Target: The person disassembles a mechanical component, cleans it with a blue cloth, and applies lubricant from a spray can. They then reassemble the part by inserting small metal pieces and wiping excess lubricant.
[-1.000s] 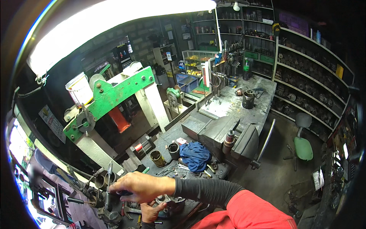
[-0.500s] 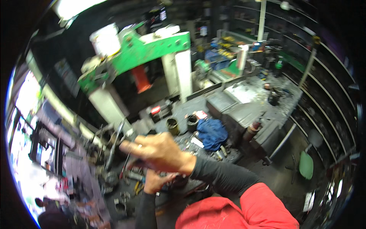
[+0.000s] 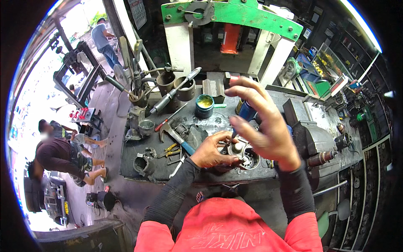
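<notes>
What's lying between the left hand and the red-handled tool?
In the head view, a blue-handled hammer lies between the left hand and the red-handled tool.

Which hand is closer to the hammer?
Left. The left hand is just right of the hammer's blue grip; the right hand is raised, farther to the right.

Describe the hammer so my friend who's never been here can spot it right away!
Start at the big green-and-white frame and come down to the dark workbench in front of it. The hammer lies slantwise there, beside the left hand, head pointing away. Its blue grip sets it apart from the red-handled tool and the yellow-handled tool near it.
</notes>
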The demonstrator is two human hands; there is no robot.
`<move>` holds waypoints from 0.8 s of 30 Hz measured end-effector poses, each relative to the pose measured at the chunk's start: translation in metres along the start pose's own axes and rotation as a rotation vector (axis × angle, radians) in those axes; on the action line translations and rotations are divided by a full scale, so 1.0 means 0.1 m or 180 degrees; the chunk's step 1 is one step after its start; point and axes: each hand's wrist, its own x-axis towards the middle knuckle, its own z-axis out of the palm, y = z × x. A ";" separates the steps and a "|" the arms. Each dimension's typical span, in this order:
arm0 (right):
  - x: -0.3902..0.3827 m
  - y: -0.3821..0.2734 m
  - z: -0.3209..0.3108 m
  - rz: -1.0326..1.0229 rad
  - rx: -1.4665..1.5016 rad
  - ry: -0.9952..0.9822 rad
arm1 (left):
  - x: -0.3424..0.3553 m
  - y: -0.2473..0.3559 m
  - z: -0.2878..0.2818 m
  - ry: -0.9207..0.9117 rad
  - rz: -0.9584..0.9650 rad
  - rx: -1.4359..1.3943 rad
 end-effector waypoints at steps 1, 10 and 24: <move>0.03 -0.02 -0.07 0.0283 0.0779 -0.0370 | 0.01 0.00 0.00 -0.0093 0.0064 -0.0064; -0.02 0.01 0.04 -0.0044 -0.0758 0.0221 | 0.04 -0.05 0.01 -0.0025 0.0150 -0.0020; 0.01 0.05 -0.07 0.0345 0.1178 -0.0266 | 0.02 -0.03 0.01 -0.0066 0.0100 -0.0181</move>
